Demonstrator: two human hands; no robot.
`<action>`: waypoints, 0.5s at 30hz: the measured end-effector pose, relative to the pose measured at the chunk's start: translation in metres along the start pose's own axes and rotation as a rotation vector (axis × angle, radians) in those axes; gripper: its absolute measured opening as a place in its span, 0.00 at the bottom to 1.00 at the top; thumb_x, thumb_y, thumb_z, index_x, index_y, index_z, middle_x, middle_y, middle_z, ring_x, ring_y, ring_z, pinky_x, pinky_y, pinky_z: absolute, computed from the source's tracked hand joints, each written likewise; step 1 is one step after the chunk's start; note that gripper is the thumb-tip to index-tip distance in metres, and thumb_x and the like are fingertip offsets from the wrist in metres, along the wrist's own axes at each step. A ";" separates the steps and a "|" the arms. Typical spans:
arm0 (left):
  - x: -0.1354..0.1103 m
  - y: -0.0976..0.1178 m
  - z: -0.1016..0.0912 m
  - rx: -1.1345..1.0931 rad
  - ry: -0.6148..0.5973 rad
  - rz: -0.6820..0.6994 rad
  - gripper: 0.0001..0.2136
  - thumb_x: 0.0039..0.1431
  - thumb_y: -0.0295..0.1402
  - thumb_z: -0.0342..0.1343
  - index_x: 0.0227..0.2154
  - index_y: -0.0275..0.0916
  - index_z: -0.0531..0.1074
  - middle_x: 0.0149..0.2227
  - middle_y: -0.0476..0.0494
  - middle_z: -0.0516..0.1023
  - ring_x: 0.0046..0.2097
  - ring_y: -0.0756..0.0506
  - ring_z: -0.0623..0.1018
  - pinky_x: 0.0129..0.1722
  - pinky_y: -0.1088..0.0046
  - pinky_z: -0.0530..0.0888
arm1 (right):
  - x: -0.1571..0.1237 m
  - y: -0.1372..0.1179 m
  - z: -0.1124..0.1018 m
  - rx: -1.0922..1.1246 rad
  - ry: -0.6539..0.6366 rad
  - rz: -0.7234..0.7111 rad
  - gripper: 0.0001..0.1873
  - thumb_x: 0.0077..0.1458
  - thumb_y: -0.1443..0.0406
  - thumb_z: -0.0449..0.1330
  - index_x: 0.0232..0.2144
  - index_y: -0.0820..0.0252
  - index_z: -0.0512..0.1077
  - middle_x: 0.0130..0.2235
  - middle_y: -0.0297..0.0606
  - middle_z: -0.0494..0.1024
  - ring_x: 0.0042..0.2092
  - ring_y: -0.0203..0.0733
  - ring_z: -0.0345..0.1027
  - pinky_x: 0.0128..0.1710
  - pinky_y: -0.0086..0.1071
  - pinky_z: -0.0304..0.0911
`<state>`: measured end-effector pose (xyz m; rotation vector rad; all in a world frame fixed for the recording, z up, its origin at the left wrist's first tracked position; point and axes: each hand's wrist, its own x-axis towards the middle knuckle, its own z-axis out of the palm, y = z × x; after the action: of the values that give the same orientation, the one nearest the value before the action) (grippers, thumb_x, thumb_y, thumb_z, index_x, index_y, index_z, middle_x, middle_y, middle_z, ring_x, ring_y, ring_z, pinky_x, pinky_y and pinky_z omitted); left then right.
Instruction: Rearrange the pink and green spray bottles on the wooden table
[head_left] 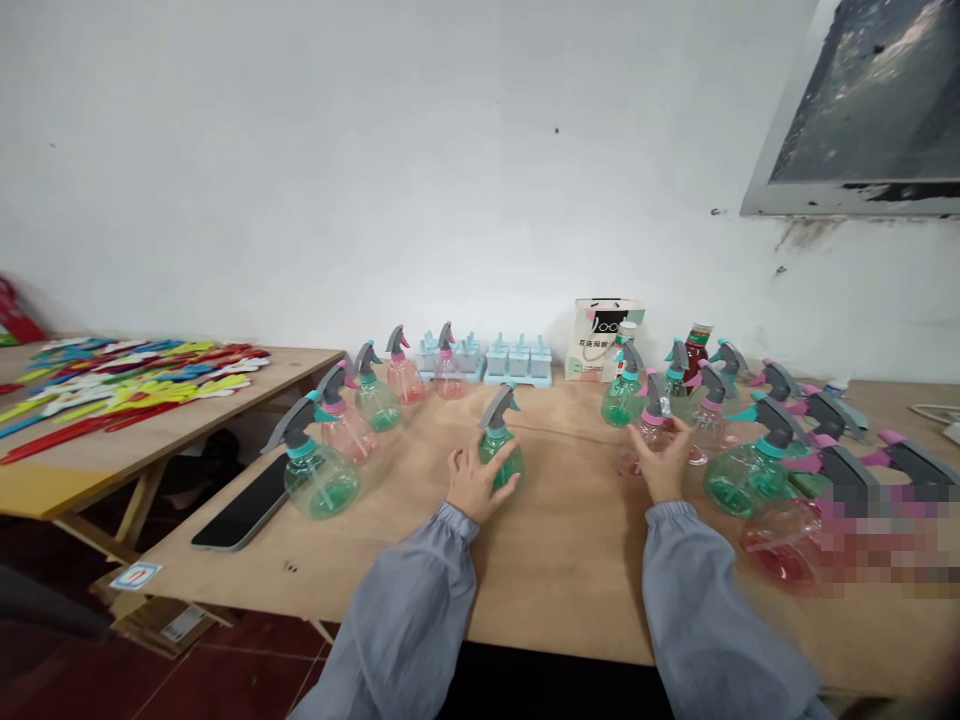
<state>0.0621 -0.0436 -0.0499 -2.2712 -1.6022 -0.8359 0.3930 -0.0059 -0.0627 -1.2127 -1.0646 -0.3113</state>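
Note:
A green spray bottle [513, 462] with a grey and teal trigger head stands upright mid-table. My left hand [477, 476] is curved round its body, thumb and fingers on either side. To the right, my right hand [664, 462] grips a pink spray bottle [654, 432] between thumb and fingers, behind its grey and pink head. Both bottles seem to rest on the wooden table [562, 560]. Nearest my right hand are a clear pink spray bottle [707, 425] and a larger green spray bottle [739, 480].
Several green and pink spray bottles line the left, among them a green one [322, 485] beside a phone [244, 505]. More crowd the right. Along the wall stand light-blue ice-pop moulds [519, 362] and a paper bag [589, 340]. Colourful hand-shaped pieces [150, 385] cover the left table.

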 end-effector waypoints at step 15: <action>-0.006 0.012 0.000 0.022 0.008 0.061 0.26 0.58 0.47 0.56 0.60 0.59 0.65 0.60 0.33 0.63 0.51 0.35 0.71 0.53 0.51 0.63 | -0.011 -0.051 0.003 0.086 0.032 -0.130 0.28 0.53 0.52 0.62 0.52 0.56 0.62 0.52 0.48 0.65 0.56 0.55 0.60 0.58 0.57 0.55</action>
<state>0.0715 -0.0529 -0.0517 -2.2862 -1.5229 -0.8072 0.3500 -0.0263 -0.0408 -1.0606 -1.1204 -0.3804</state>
